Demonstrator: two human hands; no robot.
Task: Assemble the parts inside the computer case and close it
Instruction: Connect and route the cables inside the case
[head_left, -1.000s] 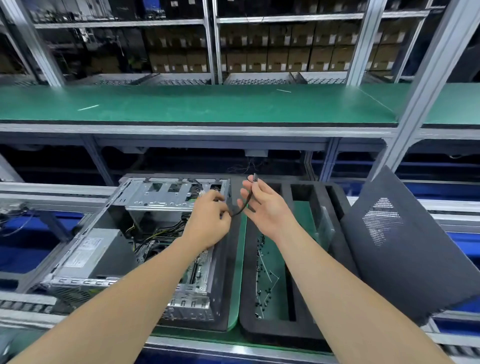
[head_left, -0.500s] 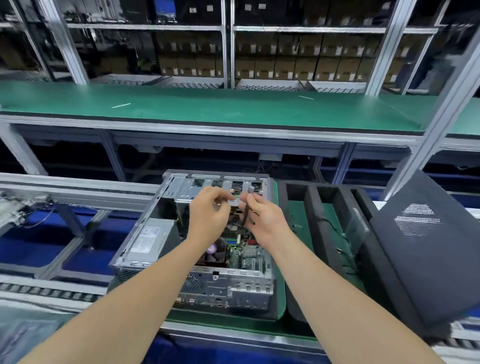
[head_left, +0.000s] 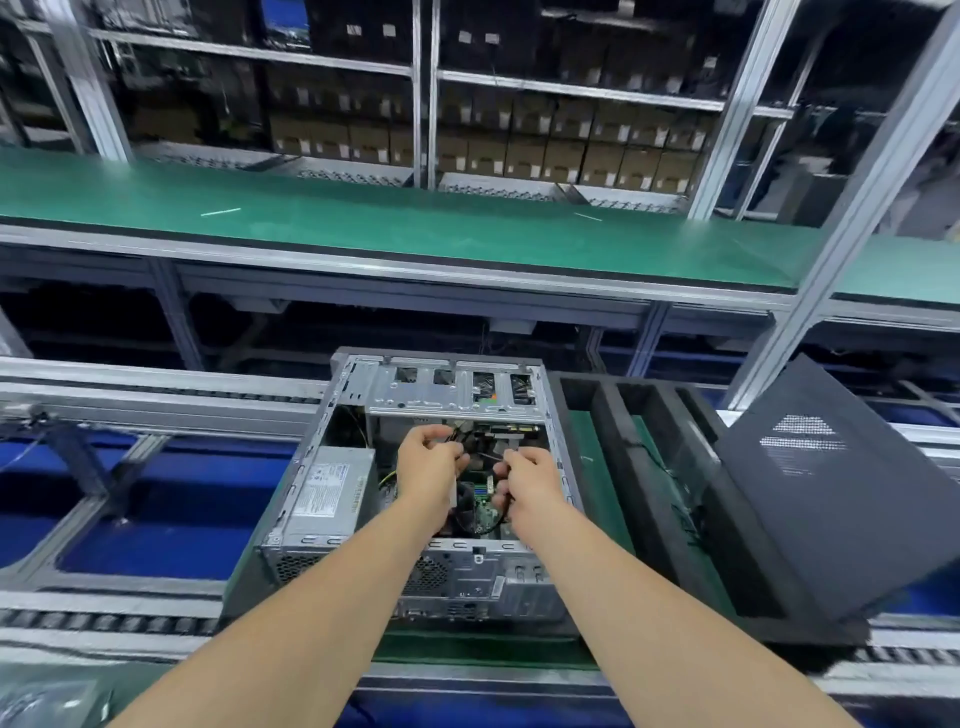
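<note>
Computer case (head_left: 483, 582) sits in the middle of your head view, lying on its side on a green mat with the open side facing up, its rear panel towards you. Inside it, the grey power supply (head_left: 332, 488) fills the left part and the metal drive cage (head_left: 441, 387) spans the far end.

Both your hands are down inside the case, just below that cage and close together. Your left hand (head_left: 428, 465) has its fingers curled, the tips pinched on the upper end of a thin black cable (head_left: 500, 519). Your right hand (head_left: 530, 480) is curled too, gripping the same cable lower down, where a short loop shows beneath the fingers. How the cable ends is hidden by your fingers.

Just beside the case on the right lies a black foam tray (head_left: 608, 415), and the dark side panel (head_left: 810, 499) leans tilted against its far side. Beyond runs a long green shelf (head_left: 415, 223), with rows of cardboard boxes (head_left: 519, 150) racked behind it.
</note>
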